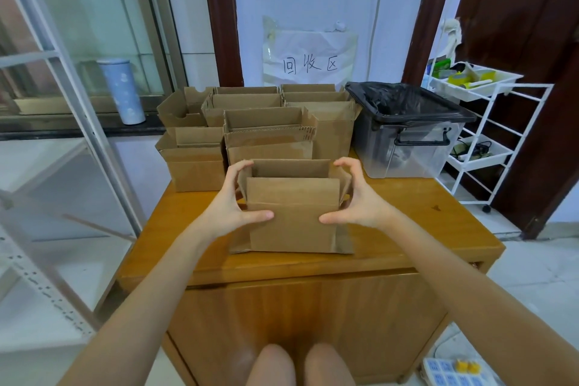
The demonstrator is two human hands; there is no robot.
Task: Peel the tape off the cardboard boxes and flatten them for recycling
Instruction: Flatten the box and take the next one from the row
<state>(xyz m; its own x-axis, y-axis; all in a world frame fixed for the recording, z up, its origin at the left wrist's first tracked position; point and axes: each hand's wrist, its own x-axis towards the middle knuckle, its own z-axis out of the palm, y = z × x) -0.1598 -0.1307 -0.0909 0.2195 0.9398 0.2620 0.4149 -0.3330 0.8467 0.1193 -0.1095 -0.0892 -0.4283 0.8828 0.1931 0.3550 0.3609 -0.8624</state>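
On the table (pixel 407 213), both hands grip the box (pixel 293 216).

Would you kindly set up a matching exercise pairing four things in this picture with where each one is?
Things:
1. cardboard box
2. plastic bin
3. blue bottle
4. white cart

Places:
A. on the window ledge
B. on the floor right of the wooden table
C. between left hand and right hand
D. table's far right corner

Pairs: 1-C, 2-D, 3-A, 4-B
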